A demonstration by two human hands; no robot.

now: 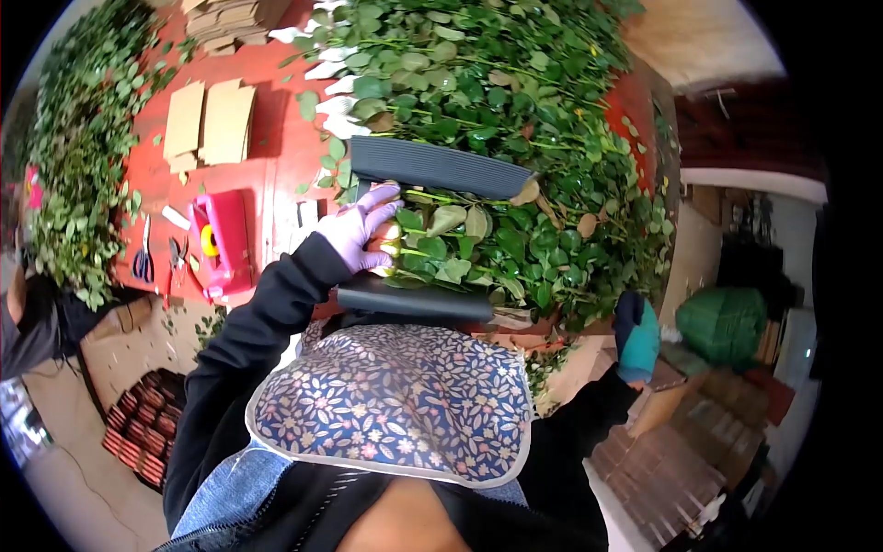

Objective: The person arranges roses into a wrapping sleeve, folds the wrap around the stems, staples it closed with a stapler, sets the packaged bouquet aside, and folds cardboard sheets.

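My left hand (368, 226), in a thin lilac glove, lies with spread fingers across several pale orange-yellow flower heads (386, 241) that look like roses. These heads are at the left end of a layer of leafy stems (497, 244). The stems lie between a dark ribbed pad (441, 168) on the far side and a smooth black bar (414, 302) nearest my body. My right hand (638, 337), in a teal and dark work glove, is low at the right, just beside the leafy ends of the stems. Its fingers do not show clearly.
A red table (276, 120) carries a big pile of leafy stems (478, 74) with white-wrapped heads, cardboard pieces (212, 124), a pink box (221, 241), scissors (143, 253) and pruning shears (177, 258). More foliage (83, 147) and another person's sleeve (41, 322) are at left; cartons (658, 478) stand lower right.
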